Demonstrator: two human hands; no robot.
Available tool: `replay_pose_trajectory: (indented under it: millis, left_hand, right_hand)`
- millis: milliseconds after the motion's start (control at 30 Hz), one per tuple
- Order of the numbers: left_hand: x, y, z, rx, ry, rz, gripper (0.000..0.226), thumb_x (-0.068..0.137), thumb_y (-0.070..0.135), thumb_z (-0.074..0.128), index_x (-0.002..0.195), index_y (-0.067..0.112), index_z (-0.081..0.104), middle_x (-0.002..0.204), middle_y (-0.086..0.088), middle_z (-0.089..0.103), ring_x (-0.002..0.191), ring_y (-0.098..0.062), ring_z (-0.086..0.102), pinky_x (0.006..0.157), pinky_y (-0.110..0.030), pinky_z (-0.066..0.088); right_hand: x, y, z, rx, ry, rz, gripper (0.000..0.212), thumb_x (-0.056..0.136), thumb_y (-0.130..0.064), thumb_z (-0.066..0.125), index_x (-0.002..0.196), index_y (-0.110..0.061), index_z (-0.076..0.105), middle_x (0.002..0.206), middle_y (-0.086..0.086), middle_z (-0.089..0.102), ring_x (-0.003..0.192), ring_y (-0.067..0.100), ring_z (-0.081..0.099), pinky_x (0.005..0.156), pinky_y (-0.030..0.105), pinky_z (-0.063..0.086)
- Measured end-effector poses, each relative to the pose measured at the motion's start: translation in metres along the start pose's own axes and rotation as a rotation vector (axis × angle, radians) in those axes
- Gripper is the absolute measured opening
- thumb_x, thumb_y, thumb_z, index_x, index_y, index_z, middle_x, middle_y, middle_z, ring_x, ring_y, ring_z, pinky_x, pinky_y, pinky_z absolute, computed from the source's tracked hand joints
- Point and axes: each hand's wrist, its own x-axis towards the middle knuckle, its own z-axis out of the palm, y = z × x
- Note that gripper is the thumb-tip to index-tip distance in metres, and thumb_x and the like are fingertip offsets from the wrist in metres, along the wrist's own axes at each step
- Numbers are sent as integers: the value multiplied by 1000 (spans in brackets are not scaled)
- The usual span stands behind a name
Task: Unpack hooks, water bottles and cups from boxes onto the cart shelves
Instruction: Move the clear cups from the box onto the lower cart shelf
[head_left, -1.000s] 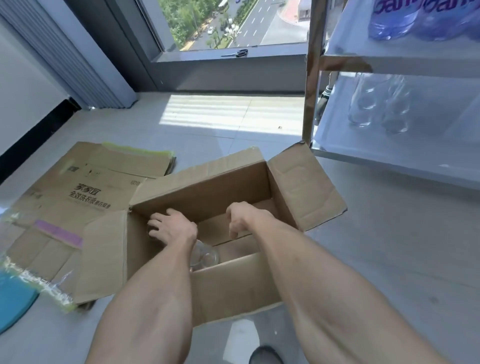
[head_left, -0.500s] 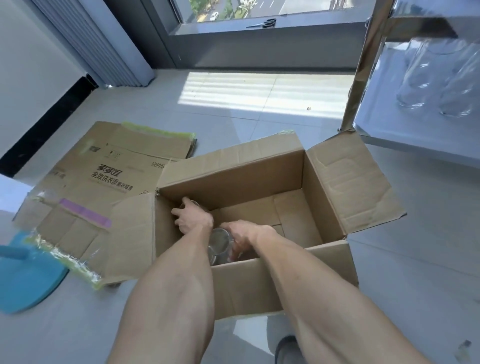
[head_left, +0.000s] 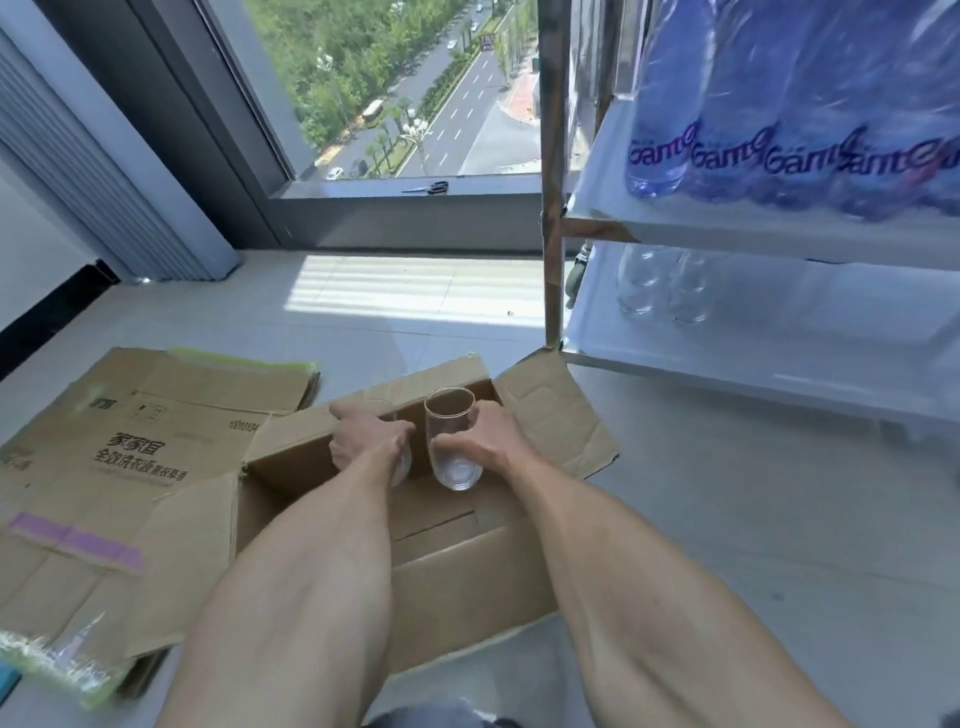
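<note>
Fingers (head_left: 441, 442) of the right hand (head_left: 485, 441) are wrapped around a clear glass cup (head_left: 452, 447), pinching its belly with the thumb on the near side, and the cup stands upright in the air above the open cardboard box (head_left: 457, 566). Just left of them, the left hand (head_left: 363, 439) curls its fingers (head_left: 400, 428) around a second glass cup (head_left: 397, 452), most of it hidden behind the knuckles; only its rim and a sliver of its lower side show. The two cups are just beside each other, and I cannot tell whether they touch. Below both hands the box sits on the floor (head_left: 727, 519) with its flaps folded outward, its bare inner bottom showing under the right hand's cup.

Left of the hands lies a flattened carton (head_left: 130, 457) printed with Chinese characters, with a strip of purple tape (head_left: 78, 540) on its near part.

Right of the hands and farther off stands the metal cart (head_left: 553, 208). On its lower shelf (head_left: 779, 353) two more clear cups (head_left: 660, 286) stand side by side. On the shelf above (head_left: 727, 223) sits a pack of blue-labelled water bottles (head_left: 779, 104).

Beyond the hands, a pair of scissors (head_left: 428, 188) rests on the window sill (head_left: 405, 195).
</note>
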Motion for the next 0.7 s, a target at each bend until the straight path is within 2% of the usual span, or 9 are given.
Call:
replay_pose_trajectory:
  millis: [100, 167, 233, 300, 367, 500, 567, 633, 700]
  left_hand:
    - [-28, 43, -8, -36, -64, 97, 77, 65, 39, 85, 121, 11, 39, 117, -17, 61, 111, -38, 60, 79, -36, 45]
    - [-47, 66, -11, -73, -80, 159, 75, 66, 42, 83, 120, 13, 40, 116, -17, 61, 109, -37, 59, 76, -36, 44]
    - [-68, 86, -11, -127, -81, 220, 77, 65, 46, 83, 123, 16, 42, 115, -15, 62, 108, -36, 60, 77, -35, 45]
    - [-90, 104, -8, -186, -75, 289, 77, 64, 46, 84, 123, 19, 43, 106, -13, 63, 104, -33, 61, 76, -32, 42]
    - [-113, 120, -2, -255, -66, 330, 76, 62, 41, 84, 121, 18, 40, 91, -9, 57, 93, -30, 59, 73, -29, 40]
    - [-151, 147, 23, -410, -79, 350, 73, 59, 43, 83, 105, 15, 33, 83, -4, 50, 82, -30, 53, 69, -31, 38]
    - [-166, 159, 41, -436, -109, 401, 67, 62, 42, 79, 108, 16, 39, 77, 1, 48, 83, -30, 56, 67, -29, 36]
    - [-176, 170, 59, -440, -137, 458, 67, 63, 39, 78, 118, 19, 45, 84, 1, 54, 88, -27, 58, 68, -29, 38]
    - [-182, 180, 78, -430, -141, 523, 71, 64, 36, 79, 125, 21, 47, 103, -4, 60, 98, -26, 59, 74, -30, 44]
  right_hand:
    - [-10, -16, -39, 102, 141, 17, 58, 58, -65, 74, 88, -16, 67, 92, 2, 71, 89, 21, 66, 72, 33, 52]
    - [-23, -23, -66, 131, 244, 30, 71, 51, -77, 67, 85, -15, 61, 80, 0, 62, 80, 21, 61, 57, 28, 38]
    - [-35, -25, -91, 164, 351, 37, 67, 51, -75, 63, 82, -17, 55, 74, -2, 53, 75, 21, 55, 51, 26, 29]
    - [-41, -19, -113, 194, 461, 68, 66, 63, -66, 68, 100, -12, 58, 89, 4, 58, 86, 24, 57, 57, 25, 32]
    - [-44, -11, -134, 212, 571, 126, 73, 68, -58, 71, 118, -8, 52, 110, 11, 62, 102, 30, 59, 70, 28, 36]
    - [-49, 14, -172, 216, 717, 169, 78, 65, -56, 76, 119, -9, 44, 113, 11, 59, 104, 32, 59, 77, 34, 45]
    - [-48, 33, -189, 187, 740, 183, 74, 66, -51, 77, 118, -10, 44, 115, 11, 59, 107, 32, 58, 79, 35, 45]
    - [-45, 54, -201, 157, 746, 194, 70, 67, -46, 77, 118, -10, 44, 115, 11, 60, 110, 33, 56, 81, 36, 45]
    - [-40, 73, -210, 144, 777, 180, 68, 70, -43, 76, 120, -10, 44, 117, 11, 59, 112, 33, 53, 82, 38, 45]
